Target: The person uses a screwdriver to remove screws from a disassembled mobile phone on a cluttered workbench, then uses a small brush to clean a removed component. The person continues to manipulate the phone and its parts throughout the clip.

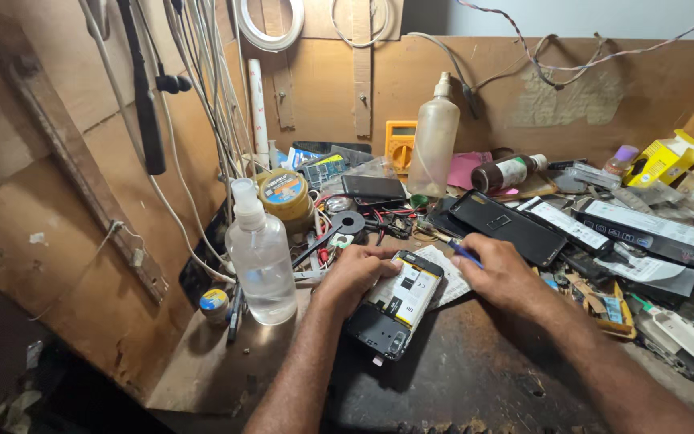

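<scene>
Two hands at work: both rest on an opened phone at the centre of a cluttered workbench.
Left hand: fingers curled over the far left edge of the opened phone, steadying it against the bench; no other item in its hold.
Right hand: closed around a blue-handled tool, its tip pointing toward the phone's far end; whether the tip touches the phone cannot be told.
Opened phone: lies back-cover off, on the dark workbench, tilted with its near end to the left; a battery with a yellow and white label sits exposed in its upper half.
Paper sheet: under the phone's far end, between the two hands.
Clear plastic bottle: upright, left of the left hand, near but apart.
Small round tin: left of that bottle, at the bench edge.
Tall squeeze bottle: upright at the far wall, beside a yellow multimeter.
Black phone back cover: far right of the right hand, lying flat.
Yellow box: far right corner.
</scene>
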A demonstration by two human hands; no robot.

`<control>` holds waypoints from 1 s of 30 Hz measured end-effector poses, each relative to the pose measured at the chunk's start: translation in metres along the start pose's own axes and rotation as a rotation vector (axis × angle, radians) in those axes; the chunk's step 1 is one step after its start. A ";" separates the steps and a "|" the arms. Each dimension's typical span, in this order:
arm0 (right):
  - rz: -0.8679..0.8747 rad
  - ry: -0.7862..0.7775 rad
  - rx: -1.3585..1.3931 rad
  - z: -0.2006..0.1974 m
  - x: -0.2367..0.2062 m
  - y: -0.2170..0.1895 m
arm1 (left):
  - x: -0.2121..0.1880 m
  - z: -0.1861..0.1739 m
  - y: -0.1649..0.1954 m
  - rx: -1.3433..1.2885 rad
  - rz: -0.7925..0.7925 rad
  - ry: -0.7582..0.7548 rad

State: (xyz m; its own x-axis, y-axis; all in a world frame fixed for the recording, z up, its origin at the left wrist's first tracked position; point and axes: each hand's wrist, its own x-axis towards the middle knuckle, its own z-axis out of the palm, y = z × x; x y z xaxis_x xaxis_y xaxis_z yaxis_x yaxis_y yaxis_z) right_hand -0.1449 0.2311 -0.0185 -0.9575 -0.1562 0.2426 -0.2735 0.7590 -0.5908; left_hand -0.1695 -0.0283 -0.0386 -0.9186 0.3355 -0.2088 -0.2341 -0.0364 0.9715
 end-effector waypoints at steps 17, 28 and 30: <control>-0.036 0.562 0.079 0.011 -0.036 -0.038 | -0.011 -0.007 0.022 -0.039 0.006 0.023; -0.161 0.630 -0.014 0.013 -0.041 -0.045 | 0.002 -0.009 0.005 0.047 -0.033 0.159; -0.151 0.661 -0.004 0.012 -0.042 -0.046 | 0.005 -0.008 0.003 0.046 -0.005 0.179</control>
State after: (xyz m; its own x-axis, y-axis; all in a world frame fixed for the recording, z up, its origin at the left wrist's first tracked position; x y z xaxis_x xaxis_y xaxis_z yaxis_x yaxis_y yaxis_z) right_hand -0.0931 0.1949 -0.0109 -0.6512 0.1574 0.7424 -0.3985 0.7616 -0.5111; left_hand -0.1774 -0.0347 -0.0380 -0.9603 0.1627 -0.2267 -0.2283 0.0092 0.9736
